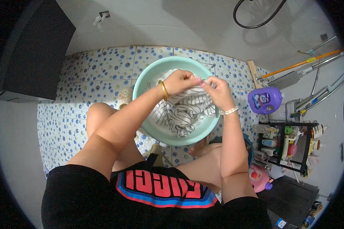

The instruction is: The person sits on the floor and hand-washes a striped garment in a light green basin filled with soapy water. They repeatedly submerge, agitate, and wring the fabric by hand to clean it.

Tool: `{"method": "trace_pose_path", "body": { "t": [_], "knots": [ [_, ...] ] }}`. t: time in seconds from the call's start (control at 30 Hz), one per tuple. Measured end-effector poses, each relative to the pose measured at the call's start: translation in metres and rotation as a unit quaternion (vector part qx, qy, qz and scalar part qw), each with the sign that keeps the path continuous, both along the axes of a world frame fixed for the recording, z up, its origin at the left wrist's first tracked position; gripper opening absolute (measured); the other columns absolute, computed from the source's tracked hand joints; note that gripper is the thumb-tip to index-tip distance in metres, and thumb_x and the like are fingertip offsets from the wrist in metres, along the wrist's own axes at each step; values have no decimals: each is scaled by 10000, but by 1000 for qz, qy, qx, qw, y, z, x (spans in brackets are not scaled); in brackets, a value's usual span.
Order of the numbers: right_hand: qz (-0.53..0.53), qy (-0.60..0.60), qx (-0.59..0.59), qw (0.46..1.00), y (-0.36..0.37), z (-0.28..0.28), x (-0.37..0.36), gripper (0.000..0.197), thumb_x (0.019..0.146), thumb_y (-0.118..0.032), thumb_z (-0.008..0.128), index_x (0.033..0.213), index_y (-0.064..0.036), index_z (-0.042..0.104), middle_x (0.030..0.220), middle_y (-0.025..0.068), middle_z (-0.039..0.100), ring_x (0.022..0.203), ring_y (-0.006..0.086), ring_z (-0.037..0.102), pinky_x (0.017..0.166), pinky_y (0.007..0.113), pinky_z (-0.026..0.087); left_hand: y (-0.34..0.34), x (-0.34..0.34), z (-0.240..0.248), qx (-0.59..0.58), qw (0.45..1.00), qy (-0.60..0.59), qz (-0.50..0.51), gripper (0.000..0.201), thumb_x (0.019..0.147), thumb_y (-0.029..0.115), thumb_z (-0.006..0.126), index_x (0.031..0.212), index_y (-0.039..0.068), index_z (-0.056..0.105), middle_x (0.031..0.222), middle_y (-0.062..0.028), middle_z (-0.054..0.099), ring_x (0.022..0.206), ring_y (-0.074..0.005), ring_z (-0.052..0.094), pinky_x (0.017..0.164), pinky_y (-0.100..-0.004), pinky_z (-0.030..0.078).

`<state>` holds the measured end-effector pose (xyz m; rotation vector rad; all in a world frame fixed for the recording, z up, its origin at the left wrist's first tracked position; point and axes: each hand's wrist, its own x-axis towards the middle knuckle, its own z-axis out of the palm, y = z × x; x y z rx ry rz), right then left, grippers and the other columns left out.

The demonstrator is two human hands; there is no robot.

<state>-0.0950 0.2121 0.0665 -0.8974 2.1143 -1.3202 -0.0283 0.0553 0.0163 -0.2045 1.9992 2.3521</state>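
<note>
A white garment with dark stripes (181, 114) lies bunched and twisted in a mint-green basin (143, 82) on the floor, with whitish, sudsy-looking water around it. My left hand (179, 82), with a gold bangle at its wrist, pinches the cloth's raised upper edge near the basin's far side. Close beside it, my right hand (219, 93) pinches the same edge; a pale braided bracelet circles that wrist. The fingertips of both hands nearly meet, and the cloth hangs from them down into the basin.
At right stand a purple detergent jug (265, 100), a black rack (283, 145) of bottles, and a pink jug (260, 178). Mops and brooms (302, 65) lean on the wall. A dark cabinet (38, 49) is at far left. A dotted tile floor (99, 72) surrounds the basin.
</note>
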Motion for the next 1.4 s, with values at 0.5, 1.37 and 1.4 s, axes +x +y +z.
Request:
{"method": "trace_pose_path", "body": {
  "t": [0.5,1.37,1.4],
  "knots": [
    [-190,150,-139,960,-14,-5,33,131,808,-163,520,757,-43,515,674,71,546,579,148,499,568,256,414,15,-1,4,287,951,-23,111,139,843,219,478,845,93,537,772,18,559,627,-70,502,563,-215,431],
    [-234,216,18,948,-33,-30,9,384,798,-299,528,578,12,487,532,135,506,490,247,500,462,336,389,43,-8,-5,245,946,-112,178,373,825,363,482,863,-5,524,736,-53,538,616,-119,483,554,-289,407],
    [-234,167,-18,958,-30,-25,10,404,792,-322,539,573,14,488,513,115,500,475,210,490,461,319,384,39,-9,-4,218,955,-86,182,381,822,370,485,854,-7,526,740,-51,538,621,-113,481,558,-284,406]
  ]
}}
